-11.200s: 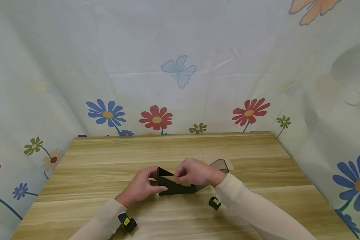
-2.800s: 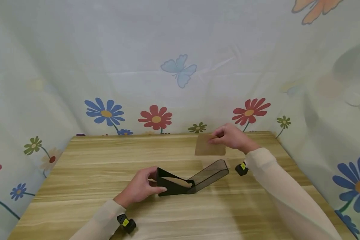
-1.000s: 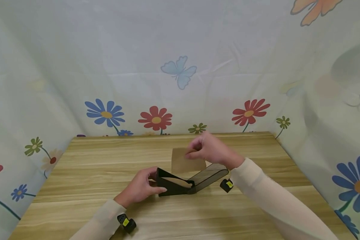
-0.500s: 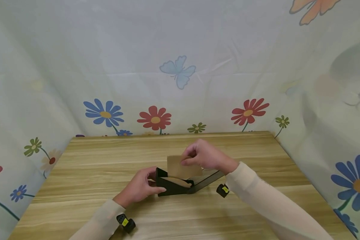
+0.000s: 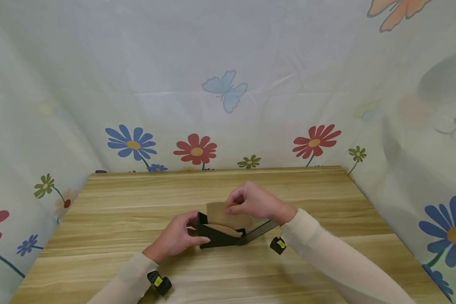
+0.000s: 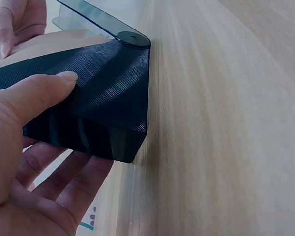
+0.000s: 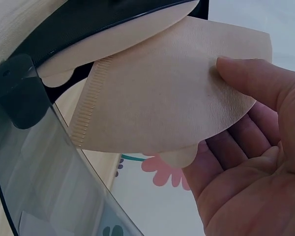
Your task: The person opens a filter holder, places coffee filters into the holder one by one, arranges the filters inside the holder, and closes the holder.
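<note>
A black filter box with a hinged, smoky see-through lid stands on the table, its lid swung out to the right. My left hand grips the box's left end, the thumb on the ribbed near side and the fingers round the end. Brown coffee filters sit inside along the near wall. My right hand pinches another brown coffee filter by its upper right part, crimped edge toward the hinge. This filter stands upright at the box's opening, behind those inside; its lower edge is hidden in the head view.
The wood-grain table reaches back to a white curtain printed with flowers and butterflies. A small black camera hangs at the left wrist, another camera at the right.
A coffee filter lay behind the box at first. My right hand lifted it, then brought it left and down to the box's opening. My left hand has kept its grip.
</note>
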### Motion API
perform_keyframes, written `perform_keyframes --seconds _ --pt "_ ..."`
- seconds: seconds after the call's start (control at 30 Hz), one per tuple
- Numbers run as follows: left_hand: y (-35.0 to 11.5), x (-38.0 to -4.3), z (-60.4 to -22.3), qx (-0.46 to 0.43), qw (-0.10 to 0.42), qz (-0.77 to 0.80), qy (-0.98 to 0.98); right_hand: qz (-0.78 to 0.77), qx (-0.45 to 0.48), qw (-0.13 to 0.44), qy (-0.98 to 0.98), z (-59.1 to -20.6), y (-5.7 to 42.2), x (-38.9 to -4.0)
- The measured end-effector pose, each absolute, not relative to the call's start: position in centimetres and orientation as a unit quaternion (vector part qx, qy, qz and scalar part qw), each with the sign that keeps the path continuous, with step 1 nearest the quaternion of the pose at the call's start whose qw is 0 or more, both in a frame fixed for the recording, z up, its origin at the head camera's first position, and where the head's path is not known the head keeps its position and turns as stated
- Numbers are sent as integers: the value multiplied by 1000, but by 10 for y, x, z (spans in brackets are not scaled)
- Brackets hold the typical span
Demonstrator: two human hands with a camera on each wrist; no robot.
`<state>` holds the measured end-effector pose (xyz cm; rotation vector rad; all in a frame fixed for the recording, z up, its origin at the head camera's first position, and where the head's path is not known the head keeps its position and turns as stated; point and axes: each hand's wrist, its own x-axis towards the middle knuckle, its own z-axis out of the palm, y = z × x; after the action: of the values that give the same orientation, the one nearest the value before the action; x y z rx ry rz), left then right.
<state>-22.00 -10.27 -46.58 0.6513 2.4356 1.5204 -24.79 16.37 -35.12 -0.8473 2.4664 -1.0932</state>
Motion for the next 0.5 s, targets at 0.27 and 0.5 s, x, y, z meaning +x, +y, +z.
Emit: perform_keyframes --seconds 0.27,0.5 --pt "-102 -218 -463 220 98 509 826 -381 -313 160 855 -357 161 -247" --pt "-102 -218 -463 228 97 512 823 -375 -329 170 850 -364 159 -247"
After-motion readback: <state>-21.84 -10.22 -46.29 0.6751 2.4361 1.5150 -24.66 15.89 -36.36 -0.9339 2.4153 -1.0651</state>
